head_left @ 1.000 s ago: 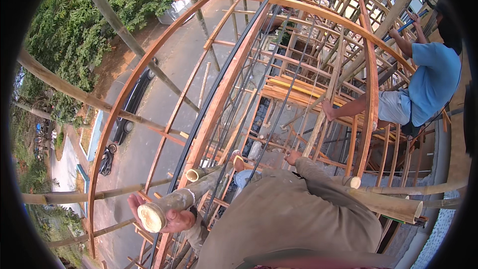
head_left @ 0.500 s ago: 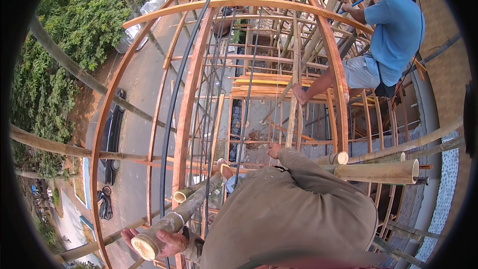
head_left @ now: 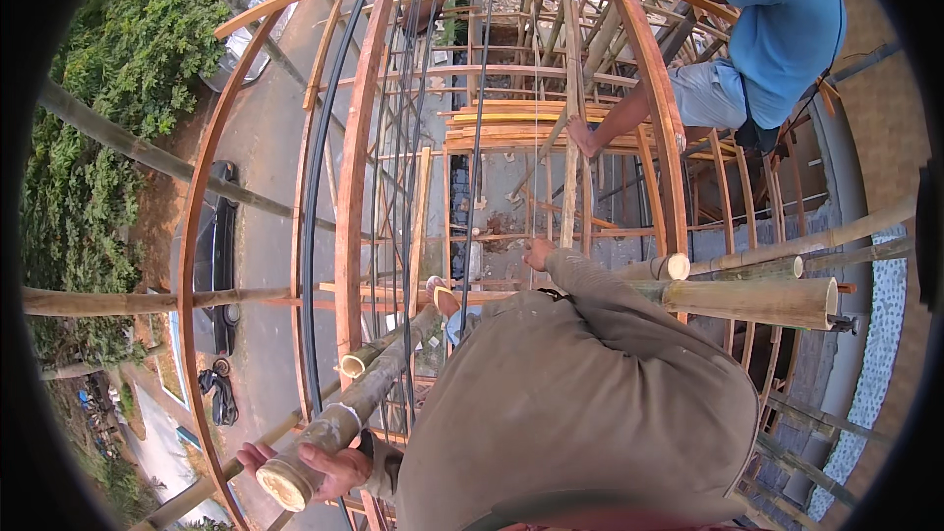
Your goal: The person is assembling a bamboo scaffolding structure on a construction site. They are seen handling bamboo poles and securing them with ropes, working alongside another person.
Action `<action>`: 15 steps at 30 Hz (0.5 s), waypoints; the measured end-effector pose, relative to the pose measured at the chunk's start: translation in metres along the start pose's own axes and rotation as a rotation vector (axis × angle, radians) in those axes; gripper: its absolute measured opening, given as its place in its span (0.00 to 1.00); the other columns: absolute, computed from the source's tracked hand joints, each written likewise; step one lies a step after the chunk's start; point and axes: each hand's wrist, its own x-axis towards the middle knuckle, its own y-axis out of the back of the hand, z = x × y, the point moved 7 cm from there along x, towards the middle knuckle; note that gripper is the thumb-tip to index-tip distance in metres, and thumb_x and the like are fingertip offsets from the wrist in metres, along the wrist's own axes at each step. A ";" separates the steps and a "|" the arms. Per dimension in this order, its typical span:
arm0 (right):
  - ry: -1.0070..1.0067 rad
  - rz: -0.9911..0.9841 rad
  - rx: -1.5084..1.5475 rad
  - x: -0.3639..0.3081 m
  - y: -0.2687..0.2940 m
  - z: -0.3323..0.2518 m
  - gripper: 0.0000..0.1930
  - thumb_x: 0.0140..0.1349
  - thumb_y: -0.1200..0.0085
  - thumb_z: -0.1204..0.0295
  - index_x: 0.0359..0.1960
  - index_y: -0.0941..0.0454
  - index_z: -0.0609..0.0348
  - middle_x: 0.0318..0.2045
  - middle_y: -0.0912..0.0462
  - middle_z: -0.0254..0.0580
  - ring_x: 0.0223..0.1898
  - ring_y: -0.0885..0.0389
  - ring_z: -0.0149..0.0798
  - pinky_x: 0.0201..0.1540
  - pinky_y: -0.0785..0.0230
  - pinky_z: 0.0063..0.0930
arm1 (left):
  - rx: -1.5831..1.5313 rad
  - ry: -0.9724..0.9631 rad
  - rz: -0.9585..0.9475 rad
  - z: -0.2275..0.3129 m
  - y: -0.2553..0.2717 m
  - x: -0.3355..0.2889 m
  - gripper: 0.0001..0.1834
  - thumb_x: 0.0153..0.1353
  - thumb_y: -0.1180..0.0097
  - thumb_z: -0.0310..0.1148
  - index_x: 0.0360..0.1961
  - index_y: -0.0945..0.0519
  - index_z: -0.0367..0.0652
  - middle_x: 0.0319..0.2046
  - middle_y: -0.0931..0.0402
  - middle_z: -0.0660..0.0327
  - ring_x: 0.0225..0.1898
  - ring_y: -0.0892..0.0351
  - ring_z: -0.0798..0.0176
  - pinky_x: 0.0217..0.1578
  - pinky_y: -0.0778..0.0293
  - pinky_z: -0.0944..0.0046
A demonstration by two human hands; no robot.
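Note:
At the lower left, my left hand (head_left: 339, 469) is wrapped round a thick bamboo pole (head_left: 339, 423) near its sawn end, with fingers on one side and thumb on the other. The pole slants up and away toward a sandalled foot (head_left: 446, 302). My right hand (head_left: 537, 254) reaches forward past my brown-clad body, its fingers curled. A thin pale string (head_left: 536, 138) runs down to that hand, but what the fingers grip is too small to tell. A long wooden strip (head_left: 572, 138) stands just beside the right hand.
Orange-brown timber beams (head_left: 364, 167) and black cables (head_left: 320, 197) run along my left. Bamboo ends (head_left: 777, 303) jut out at my right. A person in a blue shirt (head_left: 787, 29) perches on the frame at the upper right. A road with a dark car (head_left: 211, 265) lies far below.
The view has shifted slightly, so the frame sits higher in it. My left hand keeps its hold on the bamboo pole. My right hand stays by the wooden strip.

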 end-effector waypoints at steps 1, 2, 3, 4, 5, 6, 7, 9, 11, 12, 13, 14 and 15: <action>-0.009 -0.003 0.014 -0.002 0.000 0.000 0.28 0.63 0.45 0.59 0.61 0.30 0.62 0.60 0.30 0.63 0.63 0.32 0.59 0.66 0.39 0.46 | 0.001 -0.010 -0.006 0.001 0.000 -0.001 0.36 0.61 0.40 0.41 0.62 0.36 0.27 0.60 0.34 0.39 0.62 0.32 0.40 0.60 0.31 0.40; -0.009 0.007 0.013 -0.004 0.000 0.001 0.28 0.63 0.44 0.59 0.61 0.30 0.63 0.60 0.29 0.63 0.63 0.32 0.59 0.66 0.39 0.46 | 0.001 -0.020 -0.010 0.001 0.000 -0.001 0.36 0.62 0.40 0.42 0.62 0.36 0.27 0.60 0.34 0.39 0.62 0.32 0.41 0.60 0.31 0.41; -0.009 0.019 0.012 -0.005 0.000 0.002 0.29 0.63 0.44 0.59 0.61 0.30 0.63 0.59 0.28 0.63 0.63 0.31 0.59 0.66 0.38 0.46 | -0.035 0.006 -0.001 -0.001 0.001 -0.002 0.34 0.61 0.39 0.38 0.62 0.36 0.27 0.61 0.34 0.41 0.62 0.32 0.42 0.61 0.32 0.43; -0.007 0.030 0.010 -0.004 -0.002 0.003 0.29 0.62 0.43 0.59 0.62 0.30 0.63 0.59 0.28 0.63 0.62 0.31 0.59 0.66 0.38 0.45 | -0.070 0.032 0.009 -0.002 0.002 -0.002 0.33 0.61 0.39 0.34 0.62 0.36 0.27 0.61 0.33 0.42 0.63 0.32 0.44 0.62 0.33 0.45; -0.001 0.028 0.013 -0.003 -0.004 0.004 0.29 0.62 0.43 0.59 0.62 0.30 0.63 0.58 0.27 0.63 0.62 0.30 0.59 0.66 0.38 0.45 | -0.105 0.057 0.020 -0.004 0.002 -0.003 0.32 0.60 0.39 0.30 0.62 0.36 0.26 0.62 0.33 0.44 0.63 0.31 0.46 0.63 0.34 0.47; 0.006 0.025 0.017 -0.002 -0.007 0.005 0.29 0.62 0.43 0.59 0.62 0.30 0.63 0.58 0.27 0.63 0.61 0.29 0.59 0.65 0.38 0.45 | -0.115 0.037 0.013 -0.003 0.002 -0.002 0.33 0.60 0.38 0.31 0.62 0.36 0.26 0.62 0.32 0.44 0.63 0.31 0.46 0.63 0.34 0.48; 0.003 0.028 0.015 0.000 -0.009 0.007 0.30 0.62 0.43 0.58 0.62 0.31 0.63 0.57 0.26 0.63 0.61 0.29 0.59 0.65 0.37 0.45 | -0.126 0.016 0.007 -0.002 0.002 -0.001 0.34 0.59 0.37 0.31 0.62 0.36 0.27 0.62 0.32 0.44 0.63 0.31 0.47 0.63 0.34 0.48; 0.003 0.054 0.021 0.002 -0.010 0.008 0.29 0.62 0.44 0.58 0.61 0.30 0.63 0.57 0.26 0.63 0.61 0.29 0.59 0.65 0.37 0.45 | -0.133 0.000 0.000 0.001 0.001 0.000 0.34 0.59 0.36 0.33 0.62 0.36 0.26 0.62 0.32 0.45 0.62 0.31 0.47 0.63 0.34 0.48; 0.010 0.065 0.022 0.002 -0.008 0.007 0.29 0.62 0.44 0.58 0.61 0.29 0.63 0.57 0.26 0.63 0.60 0.28 0.59 0.64 0.36 0.44 | -0.117 0.033 0.012 0.001 0.001 0.000 0.34 0.59 0.36 0.33 0.62 0.35 0.26 0.62 0.33 0.45 0.62 0.30 0.47 0.63 0.34 0.48; 0.021 0.059 0.022 0.001 -0.008 0.005 0.28 0.62 0.44 0.58 0.61 0.29 0.62 0.57 0.26 0.63 0.60 0.28 0.59 0.64 0.36 0.44 | -0.068 0.018 -0.008 0.003 0.000 0.000 0.35 0.60 0.37 0.38 0.62 0.36 0.27 0.62 0.33 0.44 0.63 0.31 0.46 0.63 0.33 0.46; 0.030 0.057 0.022 0.000 -0.006 0.003 0.28 0.62 0.44 0.58 0.60 0.29 0.62 0.57 0.26 0.63 0.60 0.28 0.59 0.64 0.36 0.44 | -0.012 0.030 -0.015 0.004 -0.001 0.000 0.36 0.61 0.39 0.42 0.63 0.37 0.28 0.61 0.34 0.42 0.63 0.32 0.44 0.62 0.33 0.44; 0.016 0.051 0.030 -0.001 -0.005 0.002 0.28 0.62 0.44 0.58 0.60 0.29 0.62 0.57 0.26 0.63 0.60 0.28 0.59 0.64 0.36 0.44 | 0.043 0.050 -0.017 0.004 -0.002 0.000 0.38 0.63 0.41 0.46 0.63 0.38 0.29 0.61 0.35 0.41 0.63 0.34 0.42 0.62 0.32 0.42; 0.002 0.046 0.038 -0.002 -0.003 0.002 0.28 0.62 0.44 0.58 0.60 0.29 0.62 0.57 0.26 0.63 0.60 0.28 0.59 0.64 0.36 0.43 | 0.041 0.050 -0.016 0.005 -0.003 0.000 0.37 0.63 0.41 0.46 0.63 0.38 0.29 0.61 0.35 0.41 0.63 0.33 0.42 0.61 0.32 0.42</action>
